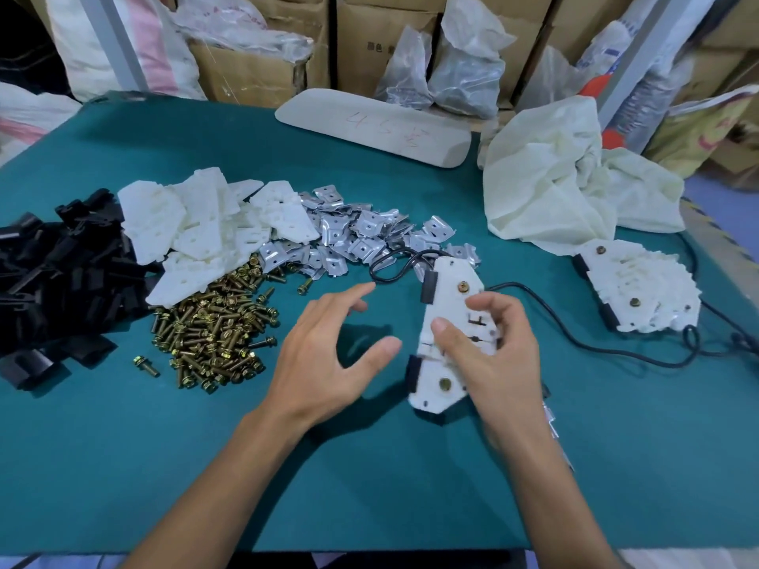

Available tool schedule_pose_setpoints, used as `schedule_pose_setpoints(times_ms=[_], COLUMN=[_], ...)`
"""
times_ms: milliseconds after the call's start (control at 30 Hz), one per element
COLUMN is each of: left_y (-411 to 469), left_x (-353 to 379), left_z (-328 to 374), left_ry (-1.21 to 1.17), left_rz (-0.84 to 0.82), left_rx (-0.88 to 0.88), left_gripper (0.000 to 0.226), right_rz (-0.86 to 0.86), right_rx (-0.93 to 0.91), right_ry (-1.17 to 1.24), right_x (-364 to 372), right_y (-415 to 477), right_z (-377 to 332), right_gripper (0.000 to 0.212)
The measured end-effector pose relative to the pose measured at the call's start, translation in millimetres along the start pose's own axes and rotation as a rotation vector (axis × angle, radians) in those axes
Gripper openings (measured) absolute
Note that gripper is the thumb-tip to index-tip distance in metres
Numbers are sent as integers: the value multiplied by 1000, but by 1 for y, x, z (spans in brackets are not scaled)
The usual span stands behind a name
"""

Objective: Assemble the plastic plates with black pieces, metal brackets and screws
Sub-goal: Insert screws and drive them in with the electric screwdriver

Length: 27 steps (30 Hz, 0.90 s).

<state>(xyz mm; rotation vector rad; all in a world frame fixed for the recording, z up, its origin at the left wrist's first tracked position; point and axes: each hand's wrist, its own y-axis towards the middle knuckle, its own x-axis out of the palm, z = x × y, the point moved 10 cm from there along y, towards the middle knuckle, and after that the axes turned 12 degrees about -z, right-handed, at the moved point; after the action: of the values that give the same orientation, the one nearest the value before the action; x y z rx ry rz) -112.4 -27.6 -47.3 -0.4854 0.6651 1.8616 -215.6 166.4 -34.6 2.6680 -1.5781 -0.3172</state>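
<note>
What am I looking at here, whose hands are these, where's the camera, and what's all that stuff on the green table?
No machine is involved. This is a single picture from a wide-angle camera worn on a person's head, looking down at their own two bare hands over a green table.

The right hand grips one assembled plate. The left hand is open beside it and holds nothing.

The loose parts lie on the left: a heap of black pieces, a pile of white plates, shiny metal brackets and brass-coloured screws.

On the right is a stack of finished plates, with a black cable running past it and a crumpled pale sheet behind.
</note>
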Motion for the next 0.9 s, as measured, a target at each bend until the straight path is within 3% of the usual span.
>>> schedule_pose_setpoints(times_ms=[167, 267, 467, 667, 800, 900], left_y=[2, 3, 3, 3, 4, 4], left_x=[2, 3, 2, 3, 4, 5], left_z=[-9, -10, -12, -16, -17, -17], left_ry=[-15, -19, -31, -52, -61, -45], left_rz=[12, -1, 5, 1, -2, -14], left_rx=[-25, -27, -52, -65, -80, -83], left_gripper=[54, 52, 52, 49, 48, 48], right_rz=[187, 273, 276, 190, 192, 238], right_rx=[-56, 15, 163, 291, 322, 229], right_ry=[-67, -217, -595, -1199, -1191, -1106], right_x=[-84, -142, -207, -200, -193, -181], right_y=[18, 48, 110, 127, 109, 95], right_z=[-23, -27, -12, 11, 25, 11], right_gripper=[41, 43, 33, 53, 78, 76])
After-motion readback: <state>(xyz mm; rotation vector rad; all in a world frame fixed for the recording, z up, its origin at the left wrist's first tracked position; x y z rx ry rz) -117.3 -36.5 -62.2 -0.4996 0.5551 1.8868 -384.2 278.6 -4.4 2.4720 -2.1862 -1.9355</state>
